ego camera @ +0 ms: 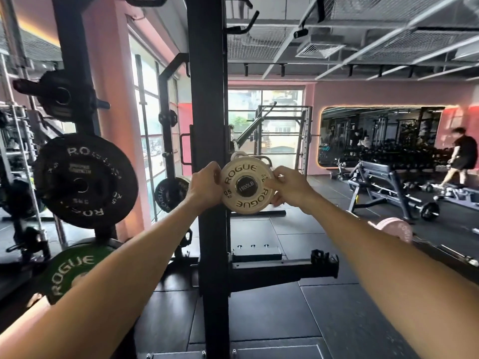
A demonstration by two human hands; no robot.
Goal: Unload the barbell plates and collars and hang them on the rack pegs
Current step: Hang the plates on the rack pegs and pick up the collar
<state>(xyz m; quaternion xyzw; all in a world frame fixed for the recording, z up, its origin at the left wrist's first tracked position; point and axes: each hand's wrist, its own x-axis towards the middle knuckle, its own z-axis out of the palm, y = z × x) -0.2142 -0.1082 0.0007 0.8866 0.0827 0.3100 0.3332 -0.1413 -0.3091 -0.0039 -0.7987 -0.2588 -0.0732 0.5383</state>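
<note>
A small white Rogue plate point(241, 174) sits on the end of a barbell sleeve whose chrome cap point(246, 187) reads 1500LB, just right of the black rack upright point(207, 125). My left hand point(204, 185) grips the plate's left rim. My right hand point(287, 187) grips its right rim. Another white piece shows behind the plate's top. On the left rack post a black Rogue plate point(85, 180) hangs on a peg, with a green Rogue plate point(70, 270) below it and a black collar point(57, 95) above.
A pink plate point(396, 229) lies on a bar at the right. A bench point(375, 182) stands beyond it, and a person point(461, 156) walks at the far right. The rack's black safety arm point(282, 270) juts out low ahead.
</note>
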